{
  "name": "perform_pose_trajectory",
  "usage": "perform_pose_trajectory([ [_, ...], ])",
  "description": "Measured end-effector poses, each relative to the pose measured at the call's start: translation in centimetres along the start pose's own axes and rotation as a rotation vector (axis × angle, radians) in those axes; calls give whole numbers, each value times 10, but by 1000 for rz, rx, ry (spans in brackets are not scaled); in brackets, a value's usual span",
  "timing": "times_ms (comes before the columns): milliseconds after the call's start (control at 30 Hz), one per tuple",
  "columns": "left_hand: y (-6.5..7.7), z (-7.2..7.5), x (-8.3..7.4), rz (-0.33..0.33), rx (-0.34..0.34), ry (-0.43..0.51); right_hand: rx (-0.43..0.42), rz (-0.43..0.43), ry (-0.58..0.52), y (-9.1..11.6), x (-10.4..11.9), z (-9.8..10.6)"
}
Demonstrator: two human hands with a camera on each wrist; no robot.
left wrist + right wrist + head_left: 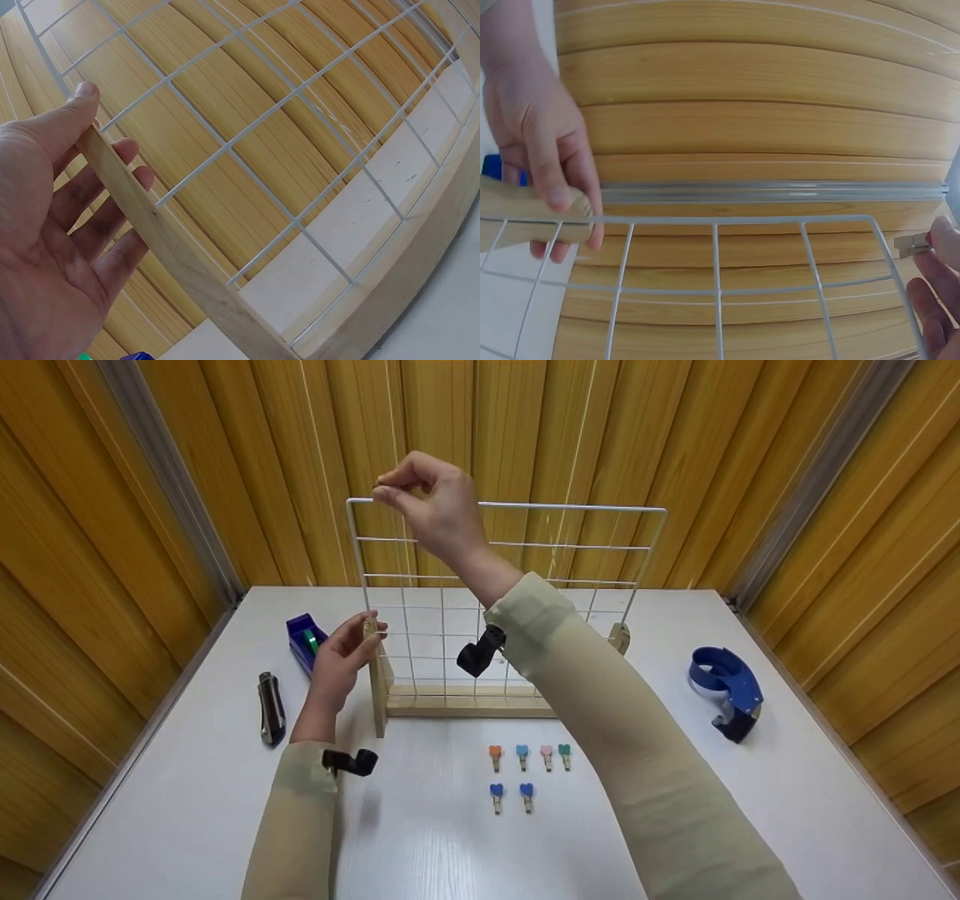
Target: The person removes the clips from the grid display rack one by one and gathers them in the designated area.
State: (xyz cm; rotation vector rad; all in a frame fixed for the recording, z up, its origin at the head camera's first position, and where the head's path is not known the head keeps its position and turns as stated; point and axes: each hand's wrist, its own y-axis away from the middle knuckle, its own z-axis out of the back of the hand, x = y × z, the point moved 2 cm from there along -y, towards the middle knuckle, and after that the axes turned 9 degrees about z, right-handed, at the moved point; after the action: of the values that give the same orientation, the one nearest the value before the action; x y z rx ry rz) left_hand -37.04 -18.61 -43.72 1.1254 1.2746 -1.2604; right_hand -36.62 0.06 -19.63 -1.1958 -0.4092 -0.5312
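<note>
A white wire grid (570, 505) stands upright in a wooden base (465, 706). Its left wooden post (172, 251) is gripped by my left hand (337, 660), with the thumb on one side and fingers on the other. Up at the grid's top left corner, my right hand (450, 514) pinches a small wooden clothespin (910, 245) between thumb and fingers. A bit of red shows on the clothespin at the fingertips. Its wooden end points toward the top wire, close beside it.
Several heart-topped clothespins, among them an orange one (495, 757) and a green one (565, 757), lie in two rows before the grid. A box cutter (271, 709) and a purple-blue tape dispenser (300, 634) lie left; a blue tape dispenser (731, 682) lies right on the white table (187, 810).
</note>
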Motion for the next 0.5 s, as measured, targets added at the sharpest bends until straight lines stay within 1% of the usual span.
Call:
perform_pose_trajectory([
  [100,1,0,-1,2,-4,-3,-18,8,-56,1,1,5],
  [233,1,0,0,8,-3,-3,-14,-6,-106,5,3,12],
  [400,1,1,-2,7,1,-9,-5,-26,-172,16,6,21],
  [500,1,1,-3,5,2,-11,-3,-30,-232,25,6,26],
])
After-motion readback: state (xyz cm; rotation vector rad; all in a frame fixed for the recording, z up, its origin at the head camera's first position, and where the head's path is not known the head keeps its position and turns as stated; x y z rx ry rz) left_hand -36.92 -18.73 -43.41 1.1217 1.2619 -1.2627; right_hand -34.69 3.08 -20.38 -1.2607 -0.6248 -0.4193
